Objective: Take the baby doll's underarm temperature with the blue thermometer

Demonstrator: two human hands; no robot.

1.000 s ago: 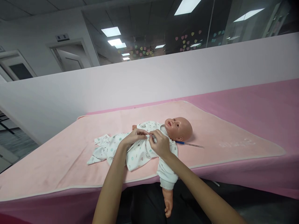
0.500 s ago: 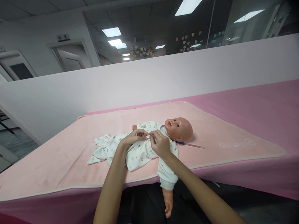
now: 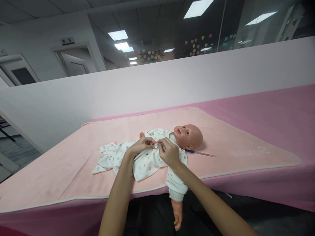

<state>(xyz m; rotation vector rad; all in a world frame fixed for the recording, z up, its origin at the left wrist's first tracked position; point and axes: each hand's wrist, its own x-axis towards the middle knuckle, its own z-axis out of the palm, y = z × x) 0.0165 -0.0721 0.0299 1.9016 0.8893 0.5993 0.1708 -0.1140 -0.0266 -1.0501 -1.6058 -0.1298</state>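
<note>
A bald baby doll [image 3: 193, 134] lies on its back, head to the right, one arm hanging over the table's near edge. It wears a white printed baby shirt [image 3: 145, 165] and matching trousers [image 3: 110, 159]. Over the doll's chest, my left hand [image 3: 142, 145] pinches a bit of the shirt's cloth between thumb and fingers. Facing it, my right hand [image 3: 169, 151] is closed on the cloth too, the fingertips of both hands almost meeting. The small spot between them is mostly hidden by the fingers; whether a tie or a fastener is there I cannot tell.
A peach blanket [image 3: 73, 154] covers most of the pink-covered table [image 3: 278, 114]. Beside the doll's neck lies a thin stick with a blue end [image 3: 197, 152], perhaps a thermometer. A low white wall [image 3: 157, 88] runs along the back.
Both hands stay over the doll's chest, with only slight finger movement at the cloth. The doll and blanket are where they were.
</note>
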